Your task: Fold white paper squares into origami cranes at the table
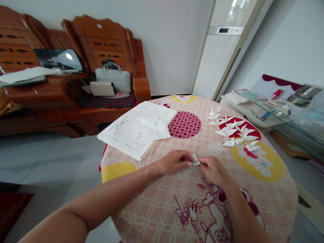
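Observation:
Between my two hands is a small folded piece of white paper (195,160), held low over the round table's cloth. My left hand (176,161) pinches its left edge with thumb and fingers. On the other side, my right hand (211,168) grips its right edge, fingers curled in. A clear ruler (209,151) lies on the cloth just beyond the hands. Several white folded paper cranes (234,130) are grouped to the right, past my right hand. To the left rests an open stack of printed papers (126,131), with loose creased white sheets (154,129) on top.
A patterned cloth (152,209) covers the round table. Wooden chairs (106,44) stand behind at the left, one bearing a grey handbag (113,78). At the right is a glass-topped stand (280,116) with papers and metal bowls. A tall white air conditioner (215,57) stands at the back.

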Demonstrator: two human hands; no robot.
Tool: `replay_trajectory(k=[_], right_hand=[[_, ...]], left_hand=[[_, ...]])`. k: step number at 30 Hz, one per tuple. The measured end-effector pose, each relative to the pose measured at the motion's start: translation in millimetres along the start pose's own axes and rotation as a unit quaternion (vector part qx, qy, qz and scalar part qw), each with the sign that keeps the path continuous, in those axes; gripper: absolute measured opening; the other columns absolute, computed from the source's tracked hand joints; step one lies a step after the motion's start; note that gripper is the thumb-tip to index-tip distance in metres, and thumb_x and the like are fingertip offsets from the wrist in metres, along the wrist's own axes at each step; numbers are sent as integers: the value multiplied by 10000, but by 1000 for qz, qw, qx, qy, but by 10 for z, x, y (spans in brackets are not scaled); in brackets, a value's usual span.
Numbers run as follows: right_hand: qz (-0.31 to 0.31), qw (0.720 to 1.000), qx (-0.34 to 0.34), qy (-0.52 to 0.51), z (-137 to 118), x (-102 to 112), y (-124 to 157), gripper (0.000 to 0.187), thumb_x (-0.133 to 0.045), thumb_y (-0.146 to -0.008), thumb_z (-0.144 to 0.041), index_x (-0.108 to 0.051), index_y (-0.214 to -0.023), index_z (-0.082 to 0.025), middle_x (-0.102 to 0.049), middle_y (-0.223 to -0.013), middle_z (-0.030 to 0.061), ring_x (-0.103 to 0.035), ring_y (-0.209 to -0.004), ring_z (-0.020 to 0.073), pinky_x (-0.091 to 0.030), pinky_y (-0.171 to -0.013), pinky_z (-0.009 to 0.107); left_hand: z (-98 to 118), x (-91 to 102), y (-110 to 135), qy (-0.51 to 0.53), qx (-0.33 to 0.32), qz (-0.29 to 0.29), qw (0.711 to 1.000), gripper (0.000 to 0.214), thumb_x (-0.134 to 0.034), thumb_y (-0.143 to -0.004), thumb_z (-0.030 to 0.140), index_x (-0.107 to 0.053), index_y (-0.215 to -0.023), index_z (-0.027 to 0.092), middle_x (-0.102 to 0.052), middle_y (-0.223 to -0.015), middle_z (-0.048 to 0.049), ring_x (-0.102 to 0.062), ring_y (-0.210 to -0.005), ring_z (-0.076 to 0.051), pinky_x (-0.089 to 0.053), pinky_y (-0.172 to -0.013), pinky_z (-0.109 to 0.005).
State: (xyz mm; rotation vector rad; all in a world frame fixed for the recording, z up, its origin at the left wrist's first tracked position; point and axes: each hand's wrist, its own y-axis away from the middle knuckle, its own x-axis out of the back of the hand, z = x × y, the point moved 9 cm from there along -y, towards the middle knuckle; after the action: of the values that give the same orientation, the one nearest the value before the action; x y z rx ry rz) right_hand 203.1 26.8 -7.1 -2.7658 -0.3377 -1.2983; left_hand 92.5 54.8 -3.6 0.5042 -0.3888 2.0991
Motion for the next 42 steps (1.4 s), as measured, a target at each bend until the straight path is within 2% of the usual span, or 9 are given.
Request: replay_trajectory(k=[7, 13, 17, 23, 26, 30, 34, 36, 42], right_hand=[[2, 1000, 1, 7, 8, -9, -11, 274, -450, -836, -204, -690, -719, -145, -550, -561, -17, -561, -570, 150, -291, -535, 232], [-2, 1000, 8, 11, -8, -7, -8, 280, -449, -825, -180, -712, -733, -158, -618, -602, -8, -538, -559, 147, -313, -547, 235], [-2, 1000, 12, 4, -12, -6, -7, 278, -443, -822, -165, -711, -747, -159, -636, -612, 1, -562, -580, 155, -315, -547, 235], [0, 999, 14, 30, -44, 8, 7, 297, -440, -836, -184, -684, -669, -149, -602, -555, 13, -546, -550, 153, -286, -530, 240], [1, 999, 13, 44, -59, 8, 12, 304, -448, -856, -217, -694, -688, -154, -629, -576, 28, -544, -560, 159, -285, -528, 242], [17, 998, -3, 61, -53, 4, 1, 304, -488, -875, -299, -719, -728, -166, -659, -610, 33, -556, -581, 162, -292, -530, 239], [31, 997, -21, 70, -72, -15, -26, 328, -514, -876, -368, -747, -739, -181, -634, -560, 19, -539, -552, 152, -280, -515, 238], [41, 997, -22, 65, -94, -18, -39, 300, -534, -869, -367, -764, -785, -193, -643, -572, 18, -546, -560, 151, -289, -524, 239], [71, 993, -36, 86, -89, -13, -68, 232, -584, -832, -332, -777, -878, -212, -665, -588, 21, -512, -504, 136, -284, -517, 246]], left_hand=[[19, 19, -2, 9, 0, 19, 1000, 293, -516, -913, 357, -676, -989, 124, -655, -832, -31, -551, -706, -112, -395, -639, -208], [96, 22, 19, -9, -48, 12, 999, 279, -520, -914, 335, -714, -948, 138, -681, -906, -67, -599, -834, -147, -437, -750, -231], [68, 41, 41, 2, -34, 19, 999, 316, -523, -914, 370, -727, -974, 136, -694, -904, -72, -611, -815, -154, -447, -736, -238], [105, 41, 75, 45, -40, 8, 998, 313, -569, -887, 353, -729, -827, 91, -691, -862, -96, -618, -773, -151, -445, -691, -227], [82, 39, 86, 36, -24, -4, 999, 303, -570, -880, 350, -718, -825, 91, -682, -803, -69, -603, -729, -136, -429, -650, -212], [2, 102, 73, 25, 20, 26, 999, 255, -495, -910, 289, -671, -863, 110, -668, -766, -26, -583, -688, -116, -420, -625, -201], [-54, 170, 47, -31, 35, 84, 995, 125, -553, -831, 162, -656, -898, 140, -668, -792, -15, -593, -721, -125, -431, -658, -213], [-31, 174, 38, -88, 10, 101, 991, 115, -579, -800, 130, -674, -862, 153, -665, -816, -24, -597, -771, -140, -435, -706, -230], [50, 110, 25, -175, -59, 80, 980, 127, -563, -816, 117, -681, -814, 165, -655, -826, -42, -591, -824, -155, -431, -768, -249]])
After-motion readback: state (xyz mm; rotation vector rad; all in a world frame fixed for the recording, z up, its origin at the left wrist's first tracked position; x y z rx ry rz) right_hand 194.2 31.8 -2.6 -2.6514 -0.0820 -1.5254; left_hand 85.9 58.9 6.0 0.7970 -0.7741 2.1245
